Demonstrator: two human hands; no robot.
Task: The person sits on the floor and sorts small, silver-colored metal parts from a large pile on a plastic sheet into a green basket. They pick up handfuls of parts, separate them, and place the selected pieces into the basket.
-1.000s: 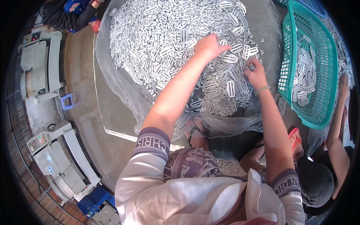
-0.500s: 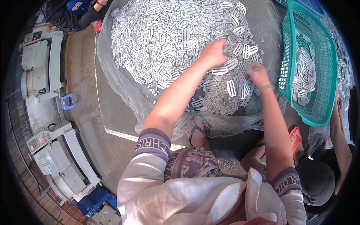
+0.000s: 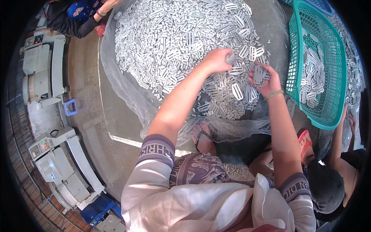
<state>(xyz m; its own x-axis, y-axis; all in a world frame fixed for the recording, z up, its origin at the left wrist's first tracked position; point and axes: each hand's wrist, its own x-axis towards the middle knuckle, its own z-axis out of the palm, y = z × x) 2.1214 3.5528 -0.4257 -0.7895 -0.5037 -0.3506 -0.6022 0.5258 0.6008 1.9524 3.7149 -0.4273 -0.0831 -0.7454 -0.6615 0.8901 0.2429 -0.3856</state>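
My left hand (image 3: 217, 60) is closed over the heap, pinching a grey metal slide buckle (image 3: 231, 59) between thumb and fingers. To its right, my right hand (image 3: 272, 82) is turned palm up, its fingers curled around several slotted slide buckles (image 3: 261, 74). Beneath and beyond both hands spreads a large heap of small silver-grey pellet-like pieces (image 3: 154, 42), with more oval slide buckles scattered in it. One bright slide buckle (image 3: 237, 92) lies on the near part of the heap, below my hands.
A green plastic basket (image 3: 293, 77) holding slide buckles stands at the right. Clear plastic sheeting (image 3: 131, 101) surrounds the heap on the grey table (image 3: 116, 120). Another person's hand (image 3: 109, 5) shows at top left, a second person's arm (image 3: 338, 135) at right. Machines (image 3: 63, 162) line the left.
My right hand has turned palm up, showing the slide buckles in it. The left hand has shifted slightly left and down, with a slide buckle now visible in its fingers.
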